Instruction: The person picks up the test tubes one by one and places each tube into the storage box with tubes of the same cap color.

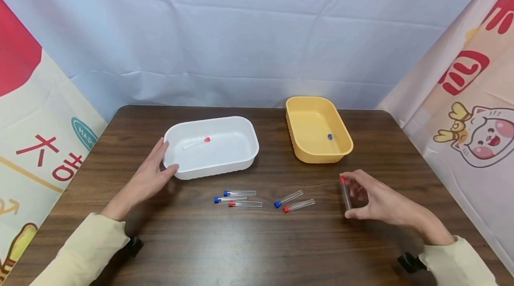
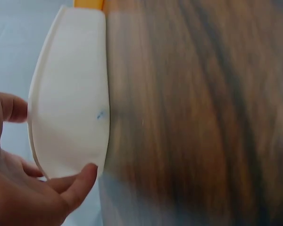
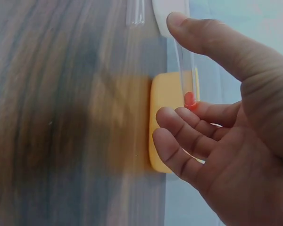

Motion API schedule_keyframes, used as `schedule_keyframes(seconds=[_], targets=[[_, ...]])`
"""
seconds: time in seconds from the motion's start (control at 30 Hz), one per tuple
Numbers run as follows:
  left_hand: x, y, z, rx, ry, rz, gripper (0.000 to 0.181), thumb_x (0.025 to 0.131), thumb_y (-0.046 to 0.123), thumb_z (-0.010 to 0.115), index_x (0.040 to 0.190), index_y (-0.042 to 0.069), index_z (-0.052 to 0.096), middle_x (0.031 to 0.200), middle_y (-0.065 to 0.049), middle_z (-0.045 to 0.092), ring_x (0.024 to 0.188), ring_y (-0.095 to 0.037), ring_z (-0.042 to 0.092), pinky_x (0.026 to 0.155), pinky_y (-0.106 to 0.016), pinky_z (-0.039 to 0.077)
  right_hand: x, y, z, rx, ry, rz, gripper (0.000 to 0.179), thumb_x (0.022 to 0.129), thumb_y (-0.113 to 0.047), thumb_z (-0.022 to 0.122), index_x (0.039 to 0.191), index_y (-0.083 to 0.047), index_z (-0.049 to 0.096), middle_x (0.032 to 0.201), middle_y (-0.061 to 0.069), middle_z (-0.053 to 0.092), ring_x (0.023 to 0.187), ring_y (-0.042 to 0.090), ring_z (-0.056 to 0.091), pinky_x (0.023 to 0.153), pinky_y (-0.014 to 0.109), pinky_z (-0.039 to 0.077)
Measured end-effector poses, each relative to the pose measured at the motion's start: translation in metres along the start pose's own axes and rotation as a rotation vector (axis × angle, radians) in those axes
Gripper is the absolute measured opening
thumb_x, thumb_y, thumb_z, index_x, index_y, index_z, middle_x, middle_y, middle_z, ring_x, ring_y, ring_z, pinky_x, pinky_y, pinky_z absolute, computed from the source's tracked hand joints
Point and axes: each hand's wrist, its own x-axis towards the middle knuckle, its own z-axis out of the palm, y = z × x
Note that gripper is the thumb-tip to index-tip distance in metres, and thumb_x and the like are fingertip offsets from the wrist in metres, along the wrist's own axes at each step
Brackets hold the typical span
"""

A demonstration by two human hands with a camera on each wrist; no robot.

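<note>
My left hand (image 1: 150, 171) holds the left end of a white plastic basin (image 1: 250, 163), fingers at the rim and thumb against the outer wall. A clear test tube with a red cap (image 1: 207, 139) lies inside. My right hand (image 1: 375, 196) pinches another red-capped test tube (image 1: 346, 194) by its two ends, cap at the index finger and rounded end at the thumb. In the right wrist view, the red cap (image 3: 190, 100) points down past the other fingers. This tube is raised at the right of the table, in front of a yellow basin (image 1: 321, 158).
Three tubes, two with blue caps (image 1: 217, 199) and one red-capped tube (image 1: 246, 204), lie in front of the white basin. Right of them rest a blue-capped tube (image 1: 289, 198) and a red-capped tube (image 1: 299, 205). Inside the yellow basin is a blue-capped tube (image 1: 330, 136).
</note>
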Motion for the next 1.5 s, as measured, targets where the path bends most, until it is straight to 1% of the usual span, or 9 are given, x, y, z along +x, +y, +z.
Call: schedule_keyframes(seconds=[0.13,0.27,0.37,0.5,0.67,0.9,1.1,1.23,1.5], targets=[[0.000,-0.004,-0.005,-0.007,-0.028,0.031,0.077,0.094,0.035,0.052,0.148,0.001,0.010,0.155,-0.011,-0.002,0.138,-0.034,0.010,0.104,-0.056,0.018,0.006,-0.011,-0.003,-0.013,0.045,-0.089,0.076,0.064,-0.026,0.087,0.126,-0.012,0.046,0.104,0.000,0.049,0.084,0.015,0.053,0.067,0.027,0.050],[0.002,-0.006,-0.008,-0.003,-0.039,0.061,0.076,0.094,0.033,0.053,0.148,0.001,0.011,0.155,-0.008,-0.001,0.139,-0.032,0.008,0.105,-0.055,0.017,0.013,-0.033,-0.010,-0.024,0.091,-0.178,0.075,0.059,-0.012,0.089,0.122,-0.007,0.048,0.101,0.004,0.052,0.082,0.018,0.055,0.065,0.028,0.051],[0.003,-0.007,-0.010,-0.006,-0.051,0.078,0.075,0.094,0.033,0.053,0.148,0.001,0.012,0.155,-0.009,0.000,0.139,-0.031,0.008,0.105,-0.055,0.017,0.017,-0.052,-0.017,-0.035,0.095,-0.182,0.073,0.059,-0.008,0.088,0.120,-0.004,0.049,0.101,0.005,0.052,0.083,0.019,0.055,0.067,0.028,0.051],[0.005,-0.010,-0.012,-0.017,-0.070,0.097,0.075,0.094,0.033,0.053,0.148,0.001,0.012,0.155,-0.010,0.001,0.139,-0.031,0.008,0.105,-0.055,0.018,0.022,-0.066,-0.022,-0.054,0.087,-0.184,0.073,0.059,-0.010,0.088,0.121,-0.006,0.049,0.103,0.005,0.053,0.086,0.019,0.055,0.070,0.027,0.050],[0.006,-0.012,-0.012,-0.030,-0.077,0.112,0.076,0.094,0.035,0.053,0.149,0.002,0.012,0.155,-0.007,0.001,0.138,-0.031,0.009,0.104,-0.055,0.019,0.033,-0.066,-0.025,-0.040,0.073,-0.225,0.076,0.060,-0.011,0.089,0.122,-0.010,0.046,0.102,0.006,0.053,0.087,0.020,0.055,0.070,0.030,0.051],[0.005,-0.012,-0.012,-0.027,-0.072,0.111,0.076,0.093,0.036,0.053,0.149,0.003,0.013,0.155,-0.008,0.001,0.139,-0.031,0.009,0.104,-0.056,0.018,0.053,-0.054,-0.025,-0.068,0.070,-0.254,0.076,0.062,-0.029,0.087,0.124,-0.014,0.046,0.106,-0.003,0.052,0.091,0.013,0.055,0.072,0.024,0.049],[0.004,-0.013,-0.012,-0.029,-0.074,0.110,0.077,0.093,0.038,0.054,0.149,0.004,0.013,0.155,-0.007,0.001,0.139,-0.031,0.009,0.104,-0.056,0.018,0.071,-0.062,-0.029,-0.036,0.047,-0.245,0.073,0.067,-0.038,0.083,0.126,-0.015,0.045,0.105,-0.002,0.051,0.091,0.013,0.055,0.074,0.030,0.050],[0.004,-0.014,-0.011,-0.023,-0.073,0.112,0.079,0.093,0.040,0.054,0.149,0.005,0.012,0.155,-0.006,0.001,0.139,-0.031,0.009,0.104,-0.057,0.018,0.082,-0.067,-0.030,-0.034,0.045,-0.252,0.073,0.067,-0.039,0.082,0.126,-0.014,0.045,0.108,-0.001,0.050,0.091,0.017,0.056,0.074,0.032,0.050],[0.004,-0.016,-0.011,-0.016,-0.072,0.112,0.080,0.092,0.041,0.054,0.150,0.006,0.010,0.155,-0.004,0.000,0.139,-0.029,0.008,0.105,-0.056,0.017,0.103,-0.076,-0.032,-0.100,0.051,-0.241,0.079,0.066,-0.046,0.081,0.127,-0.010,0.045,0.112,-0.004,0.050,0.096,0.015,0.053,0.078,0.029,0.046]])
